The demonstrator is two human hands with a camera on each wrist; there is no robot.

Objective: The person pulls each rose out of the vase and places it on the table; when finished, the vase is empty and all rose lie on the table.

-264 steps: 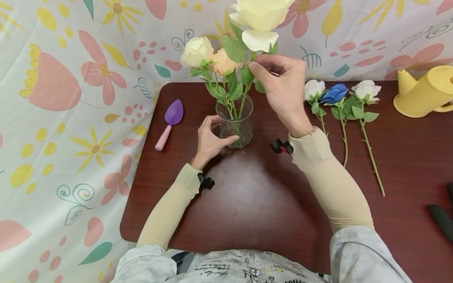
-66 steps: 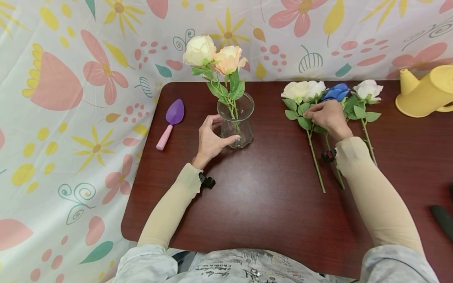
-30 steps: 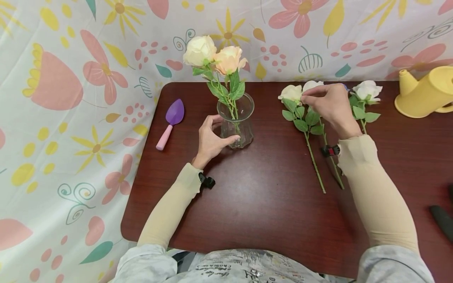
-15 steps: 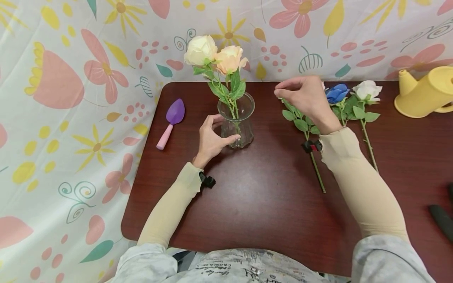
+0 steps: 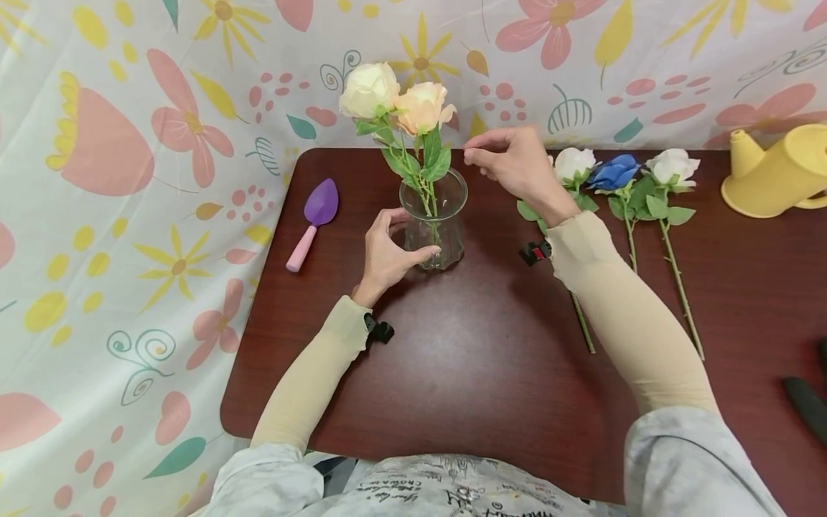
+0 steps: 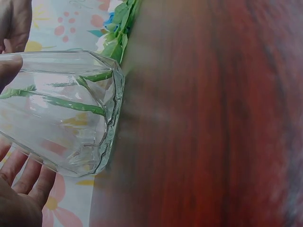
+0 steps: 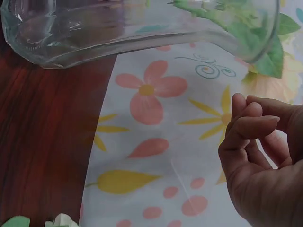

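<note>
The clear glass vase (image 5: 449, 244) stands upright on the table, with my left hand (image 5: 388, 248) gripping its side, thumb in front and fingers behind. A cream rose (image 5: 370, 90) and a peach rose (image 5: 423, 109) lean left in it, their green stems (image 6: 71, 105) showing through the glass. My right hand (image 5: 517, 161) is in the air right of the peach rose and vase. Its fingers (image 7: 248, 127) are loosely curled, index and thumb tips close together, nothing between them. Below that wrist lies a pale yellow rose, its stem (image 5: 583, 327) visible and its bloom hidden by the hand.
On the table's right lie a white rose (image 5: 573, 165), a blue rose (image 5: 614, 172) and another white rose (image 5: 672, 169). A yellow watering can (image 5: 772, 172) stands beyond them, with a black object (image 5: 804, 402) at the right edge. A purple trowel (image 5: 321, 203) lies left; flowered cloth hangs behind.
Earlier my right hand held the pale yellow rose over the vase, then laid it beside the other roses. It has since let go and moved left toward the vase. My left hand stays put.
</note>
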